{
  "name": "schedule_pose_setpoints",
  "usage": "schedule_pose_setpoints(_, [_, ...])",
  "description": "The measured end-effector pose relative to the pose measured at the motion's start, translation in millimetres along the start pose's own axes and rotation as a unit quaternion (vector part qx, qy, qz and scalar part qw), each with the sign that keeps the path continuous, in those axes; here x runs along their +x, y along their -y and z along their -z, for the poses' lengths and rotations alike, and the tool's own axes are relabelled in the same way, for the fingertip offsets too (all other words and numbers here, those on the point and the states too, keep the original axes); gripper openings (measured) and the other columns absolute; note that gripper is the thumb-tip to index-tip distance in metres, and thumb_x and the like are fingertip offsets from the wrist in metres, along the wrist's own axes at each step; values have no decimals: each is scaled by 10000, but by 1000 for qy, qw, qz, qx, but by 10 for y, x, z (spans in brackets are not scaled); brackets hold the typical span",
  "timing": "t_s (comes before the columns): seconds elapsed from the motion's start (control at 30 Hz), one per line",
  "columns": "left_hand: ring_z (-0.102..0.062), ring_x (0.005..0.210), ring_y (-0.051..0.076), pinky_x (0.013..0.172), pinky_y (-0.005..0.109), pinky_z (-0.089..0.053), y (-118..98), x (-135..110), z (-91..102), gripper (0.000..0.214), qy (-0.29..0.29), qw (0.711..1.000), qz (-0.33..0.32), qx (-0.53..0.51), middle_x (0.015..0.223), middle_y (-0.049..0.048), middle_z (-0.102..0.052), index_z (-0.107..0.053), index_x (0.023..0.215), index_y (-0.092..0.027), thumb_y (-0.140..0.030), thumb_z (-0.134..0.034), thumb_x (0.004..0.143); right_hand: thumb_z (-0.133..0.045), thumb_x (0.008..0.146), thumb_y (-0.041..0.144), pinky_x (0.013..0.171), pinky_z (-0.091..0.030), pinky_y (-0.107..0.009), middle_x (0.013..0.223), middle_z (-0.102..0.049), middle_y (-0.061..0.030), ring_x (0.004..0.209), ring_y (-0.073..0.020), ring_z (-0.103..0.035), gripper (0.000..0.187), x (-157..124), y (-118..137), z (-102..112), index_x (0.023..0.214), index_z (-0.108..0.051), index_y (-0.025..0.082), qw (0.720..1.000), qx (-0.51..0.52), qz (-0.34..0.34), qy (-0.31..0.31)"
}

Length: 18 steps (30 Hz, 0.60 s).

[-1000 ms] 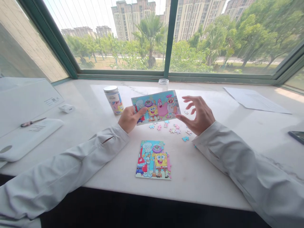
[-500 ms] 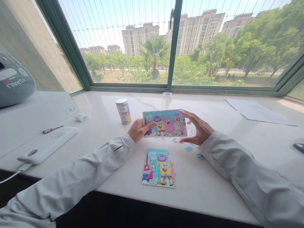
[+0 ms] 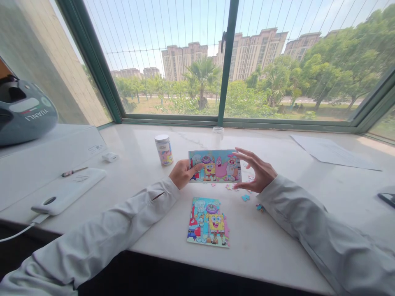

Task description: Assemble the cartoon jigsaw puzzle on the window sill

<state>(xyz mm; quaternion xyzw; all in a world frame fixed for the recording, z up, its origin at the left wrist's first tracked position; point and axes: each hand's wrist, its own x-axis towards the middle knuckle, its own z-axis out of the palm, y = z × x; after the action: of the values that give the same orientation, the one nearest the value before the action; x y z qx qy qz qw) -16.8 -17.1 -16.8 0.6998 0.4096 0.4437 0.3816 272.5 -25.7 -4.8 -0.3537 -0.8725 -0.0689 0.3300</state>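
My left hand (image 3: 181,172) grips the left end of a picture card (image 3: 221,169), its thumb pressed on the front. The card shows several cartoon figures on light blue and is held upright above the table. Around its right end, my right hand (image 3: 257,169) is open, thumb and fingers spread; whether the fingertips touch the card I cannot tell. Below, a partly assembled jigsaw puzzle (image 3: 206,224) with a matching picture lies flat, its right side jagged. Loose puzzle pieces (image 3: 246,197) are scattered behind and below my right hand, some of them hidden.
A lidded printed jar (image 3: 164,151) stands left of the card, and a clear open jar (image 3: 217,135) behind it. At left lie a white power bank (image 3: 72,191) with a cable, a pen-like tool (image 3: 74,172) and a helmet (image 3: 26,111). Paper sheets (image 3: 333,152) lie at right.
The view has tilted up a little, so everything sits slightly lower in the picture. The card stays in my left hand, and my right hand keeps nearly the same spread pose.
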Motion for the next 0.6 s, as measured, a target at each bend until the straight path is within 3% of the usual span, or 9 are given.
schedule_pose_setpoints(0.6, [-669,752,208,655,284,-538,53,9,17,526,6,1000,6,5,866,91,-730,-725,972,-112,-587,-640,763,-683,716,621,674,-594,-399,1485,-404,-87,977,-263,-658,776,1,54,8,1393,-428,342,1000,-11,-15,12])
